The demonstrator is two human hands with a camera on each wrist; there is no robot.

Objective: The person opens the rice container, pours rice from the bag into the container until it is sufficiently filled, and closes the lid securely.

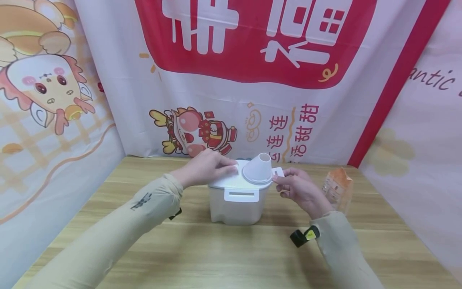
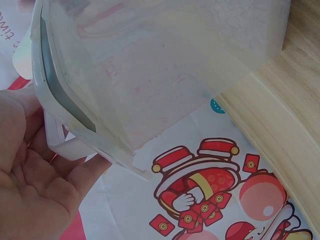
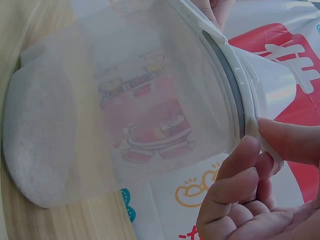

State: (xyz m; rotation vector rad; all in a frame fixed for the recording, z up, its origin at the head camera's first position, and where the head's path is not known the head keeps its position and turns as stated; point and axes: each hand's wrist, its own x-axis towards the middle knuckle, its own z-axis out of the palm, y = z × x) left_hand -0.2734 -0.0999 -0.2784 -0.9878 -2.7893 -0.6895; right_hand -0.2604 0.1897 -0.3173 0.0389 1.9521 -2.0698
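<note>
A translucent white storage container (image 1: 234, 210) stands upright on the wooden table, its white lid on top. A cone-shaped spout (image 1: 257, 170) rises from the lid's right part, and a slotted front latch (image 1: 242, 195) hangs over the near wall. My left hand (image 1: 207, 168) holds the lid's left side; in the left wrist view its fingers curl about a side latch (image 2: 75, 148) that stands out from the wall. With thumb and fingers, my right hand (image 1: 301, 190) pinches the right latch (image 1: 278, 172), which sticks outward from the rim.
An orange and white paper packet (image 1: 337, 188) stands on the wooden table (image 1: 231, 257) to the right, behind my right wrist. Printed cloth (image 1: 126, 80) hangs along the back and both sides. Black wrist-camera mounts (image 1: 303, 236) stick out below the sleeves.
</note>
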